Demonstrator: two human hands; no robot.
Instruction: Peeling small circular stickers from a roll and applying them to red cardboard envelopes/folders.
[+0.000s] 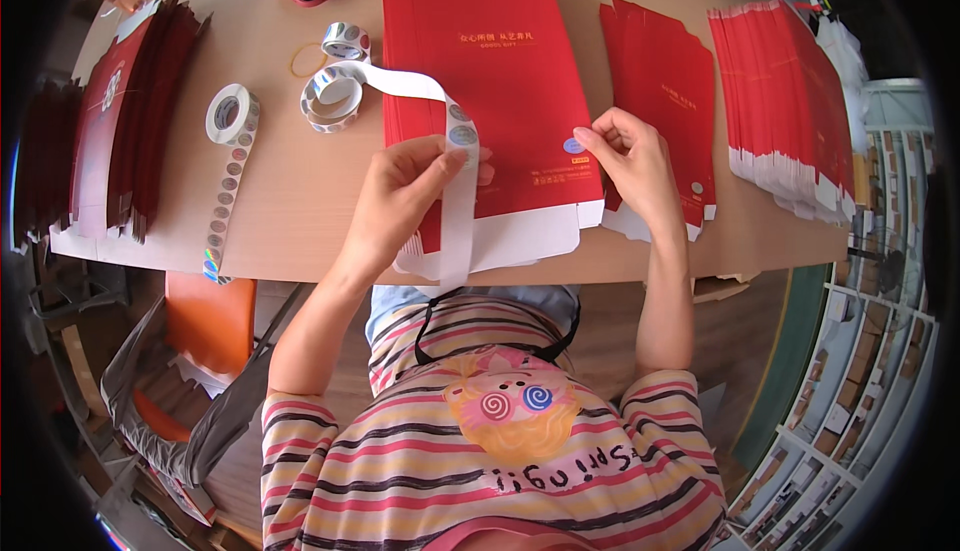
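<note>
The person's left hand [408, 186] pinches a sticker strip [461, 216] above the red boxes [490, 81]; the right hand [634, 159] pinches a sticker [573, 146] near their right edge.

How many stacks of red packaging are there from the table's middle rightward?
3: the middle stack, the second stack just to its right, and the rightmost stack beyond that.
</note>
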